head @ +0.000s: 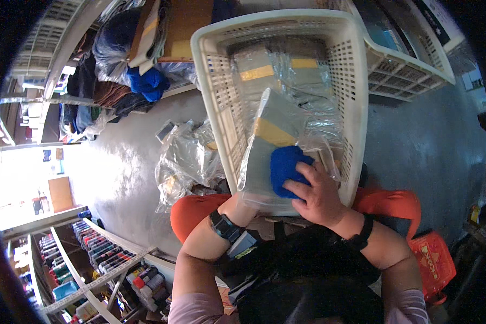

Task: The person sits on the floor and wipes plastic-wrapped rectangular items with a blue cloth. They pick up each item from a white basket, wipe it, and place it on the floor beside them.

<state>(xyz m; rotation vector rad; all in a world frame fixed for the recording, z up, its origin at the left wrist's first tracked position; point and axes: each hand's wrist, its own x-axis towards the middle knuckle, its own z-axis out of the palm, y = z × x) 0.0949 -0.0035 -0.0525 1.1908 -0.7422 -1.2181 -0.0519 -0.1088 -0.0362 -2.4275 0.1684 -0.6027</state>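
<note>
My right hand (320,194) presses a bunched blue cloth (285,168) against a flat grey packet (275,117) in clear plastic. The packet has a yellow band across it and lies tilted over the near end of a white plastic basket (360,133). My left hand (241,208) holds the packet's near left edge from beneath, its fingers hidden by the packet. Inside the basket, more grey packets (255,87) with yellow bands lie in clear wrapping.
Crumpled clear plastic bags (190,158) lie on the grey floor left of the basket. A second plastic basket (405,79) stands at the upper right. Shelves with thread spools (105,247) are at lower left. Bagged fabric (117,44) is piled upper left; a red plastic stool (431,261) is right.
</note>
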